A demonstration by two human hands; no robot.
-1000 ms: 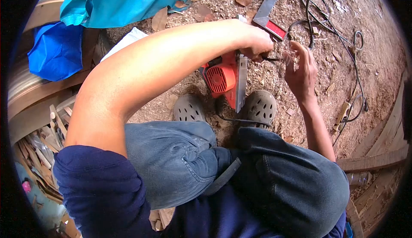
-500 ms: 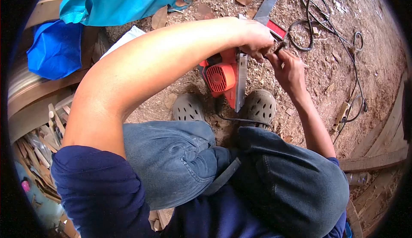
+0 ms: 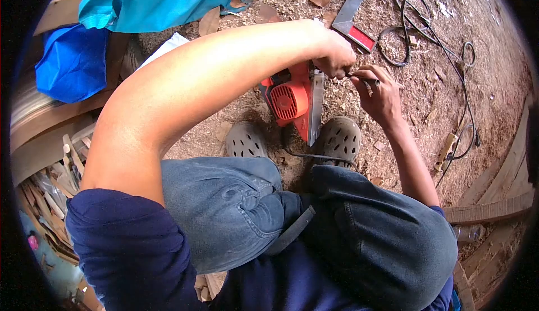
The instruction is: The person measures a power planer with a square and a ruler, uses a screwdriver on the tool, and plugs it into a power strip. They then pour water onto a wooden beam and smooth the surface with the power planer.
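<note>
A red electric planer (image 3: 289, 102) lies between my shoes, its long metal sole facing right. Just beyond its upper end, my left hand (image 3: 337, 55) is closed, with the fingertips curled down. What those fingers pinch is hidden. Close beside it on the right, my right hand (image 3: 382, 95) is closed around a small dark rod-like tool (image 3: 371, 81). A thin dark end of it reaches toward the left fingertips. Its exact kind is too small to tell.
A try square (image 3: 355, 13) with a red-inlaid stock lies just above my hands. Black cable (image 3: 405, 41) coils at the upper right, near a power strip (image 3: 447, 151). Turquoise cloth (image 3: 163, 2) and a blue bag (image 3: 73, 64) are at the upper left. Wood shavings cover the ground.
The dark tool in my right hand has turned, now pointing rightward rather than up. My left hand has shifted slightly left and down, its fingers curled tighter. The planer has not moved.
</note>
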